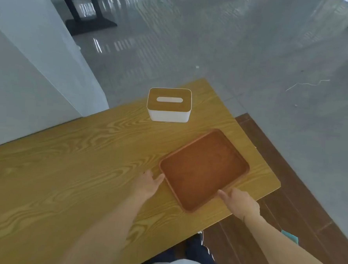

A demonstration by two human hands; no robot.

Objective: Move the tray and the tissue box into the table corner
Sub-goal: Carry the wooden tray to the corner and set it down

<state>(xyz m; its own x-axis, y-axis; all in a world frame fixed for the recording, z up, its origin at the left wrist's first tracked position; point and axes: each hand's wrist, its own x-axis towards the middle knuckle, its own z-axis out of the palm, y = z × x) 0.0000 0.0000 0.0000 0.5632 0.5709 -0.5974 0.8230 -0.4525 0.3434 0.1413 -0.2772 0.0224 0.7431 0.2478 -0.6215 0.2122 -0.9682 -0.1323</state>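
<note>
A flat brown wooden tray (204, 170) lies empty and turned at an angle near the table's right edge. My left hand (148, 184) rests at its near-left rim, thumb touching the rim. My right hand (240, 203) touches the near-right rim with its thumb on the edge. Neither hand clearly grips it. A white tissue box (169, 105) with a wooden lid and an oval slot stands farther back, close to the far right corner of the table and apart from the tray.
The yellow wood-grain table (64, 176) ends at its far corner (203, 80) beyond the box. A white wall (30, 72) runs along the left. Grey shiny floor lies beyond, dark wooden flooring (287, 200) to the right, a black stand (88, 22) far back.
</note>
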